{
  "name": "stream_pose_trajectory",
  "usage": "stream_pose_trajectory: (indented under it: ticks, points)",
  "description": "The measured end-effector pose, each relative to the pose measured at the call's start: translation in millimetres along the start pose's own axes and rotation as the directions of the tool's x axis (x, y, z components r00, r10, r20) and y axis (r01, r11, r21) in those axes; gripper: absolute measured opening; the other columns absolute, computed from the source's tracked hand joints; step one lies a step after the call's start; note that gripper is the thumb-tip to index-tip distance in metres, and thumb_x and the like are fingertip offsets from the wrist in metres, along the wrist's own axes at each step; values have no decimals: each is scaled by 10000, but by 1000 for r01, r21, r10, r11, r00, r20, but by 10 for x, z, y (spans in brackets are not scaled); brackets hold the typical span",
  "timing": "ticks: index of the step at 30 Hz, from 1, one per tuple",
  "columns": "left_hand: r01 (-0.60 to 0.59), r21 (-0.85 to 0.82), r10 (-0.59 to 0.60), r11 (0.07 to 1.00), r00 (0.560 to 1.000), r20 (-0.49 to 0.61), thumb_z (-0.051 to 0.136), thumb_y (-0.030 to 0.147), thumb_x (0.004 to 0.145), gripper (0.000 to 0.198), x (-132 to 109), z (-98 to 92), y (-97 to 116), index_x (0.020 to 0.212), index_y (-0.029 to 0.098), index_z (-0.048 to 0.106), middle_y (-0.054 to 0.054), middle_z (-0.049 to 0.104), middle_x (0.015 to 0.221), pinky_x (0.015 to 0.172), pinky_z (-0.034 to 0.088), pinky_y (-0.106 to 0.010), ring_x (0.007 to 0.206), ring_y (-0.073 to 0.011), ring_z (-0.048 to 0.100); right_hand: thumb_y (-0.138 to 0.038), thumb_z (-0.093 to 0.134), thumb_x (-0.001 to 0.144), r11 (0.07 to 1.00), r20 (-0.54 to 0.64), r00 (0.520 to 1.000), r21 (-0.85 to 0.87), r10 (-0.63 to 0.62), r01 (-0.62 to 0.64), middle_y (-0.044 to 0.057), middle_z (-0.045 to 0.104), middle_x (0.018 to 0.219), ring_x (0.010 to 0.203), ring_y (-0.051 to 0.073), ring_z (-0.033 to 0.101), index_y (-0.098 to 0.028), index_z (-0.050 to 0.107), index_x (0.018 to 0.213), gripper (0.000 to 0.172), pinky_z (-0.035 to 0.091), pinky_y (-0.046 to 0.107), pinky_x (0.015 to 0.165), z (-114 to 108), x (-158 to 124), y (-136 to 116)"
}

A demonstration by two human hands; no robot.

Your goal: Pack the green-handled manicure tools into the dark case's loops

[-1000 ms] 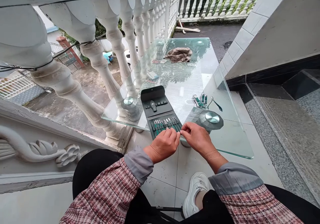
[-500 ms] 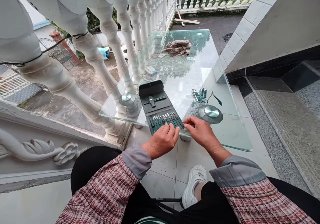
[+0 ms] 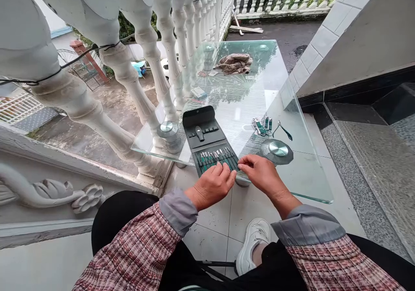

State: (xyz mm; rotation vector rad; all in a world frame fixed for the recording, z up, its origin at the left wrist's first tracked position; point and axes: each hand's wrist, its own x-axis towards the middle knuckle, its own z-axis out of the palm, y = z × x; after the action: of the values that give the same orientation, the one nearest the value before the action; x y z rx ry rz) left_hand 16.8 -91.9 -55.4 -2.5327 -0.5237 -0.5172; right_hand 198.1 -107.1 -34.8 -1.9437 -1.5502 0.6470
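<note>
Black folding case (image 3: 198,116) lies open on the glass bench (image 3: 292,174), its lower panel (image 3: 214,172) holding a packed row of green-handled manicure tools (image 3: 215,159), its upper panel (image 3: 202,137) a few small dark pieces (image 3: 200,133). Left hand (image 3: 210,186) lies half-curled on the case's lower edge, no clear grip; right hand (image 3: 264,179) sits at the case's right corner, fingers bent, hold cannot be told. Loose clippers (image 3: 258,126) and nippers (image 3: 280,129) lie on the glass right of the case.
</note>
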Motion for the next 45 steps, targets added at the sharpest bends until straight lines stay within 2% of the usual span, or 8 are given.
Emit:
stream_pose_trajectory:
  ticks: [8,17,21,25,29,32,37,45]
  points:
    - [66,-79,-62,995,997,53,371,121,932,240,39,-30,-27,1113,138,527,-109,620,1016,661,464,-273,780,-157,578,-266,571,714,998,7,999,-48,40,-40,5,678,729,679,168,573,-226,657,693,97,391,293,630,0,26,6]
    - [104,-82,-93,991,988,122,384,119,923,230,93,-50,-19,1090,139,540,-54,585,878,591,413,-284,732,-163,539,-279,544,745,994,-57,998,-108,-14,8,20,671,758,682,171,562,-224,642,699,122,365,293,610,59,10,3]
    - [83,-53,-76,995,988,133,364,121,932,252,78,-42,-17,1126,125,525,-83,601,948,605,423,-290,758,-165,558,-285,519,752,995,-51,998,-89,-40,35,21,660,760,685,173,553,-224,626,707,131,363,294,613,50,-3,28]
    - [7,-91,1,996,995,96,366,113,937,272,25,-80,0,1175,85,496,-142,603,1072,749,461,-324,920,-190,580,-303,480,761,994,-28,994,21,-105,106,19,636,717,657,162,537,-217,602,720,155,375,288,614,-17,-30,103]
    - [-131,-169,123,977,991,-55,432,140,924,202,-60,-158,103,1073,80,555,-139,618,1048,837,457,-363,983,-209,577,-336,530,728,993,17,994,55,-107,106,5,606,681,616,149,513,-214,573,706,130,368,279,594,-63,-59,110]
    - [-265,-177,252,948,963,-94,464,152,906,180,-140,-224,186,1011,86,594,-117,633,955,757,472,-340,896,-197,590,-403,602,705,997,21,997,-4,-78,79,-10,573,649,585,137,485,-216,518,669,208,336,269,559,-40,-68,49]
    - [-400,-185,405,898,914,-10,455,160,897,192,-198,-350,138,941,100,632,-107,631,890,609,445,-284,785,-168,584,-458,635,709,988,-8,998,-145,-58,57,-23,559,652,565,128,451,-223,453,648,304,271,258,523,21,-52,-30]
    - [-538,-234,533,810,841,-91,462,179,895,210,53,-254,-56,874,142,667,-109,652,933,610,473,-300,801,-178,605,-458,630,730,999,33,999,-35,-23,24,-32,530,540,497,120,436,-223,462,581,325,282,254,491,-24,16,-36]
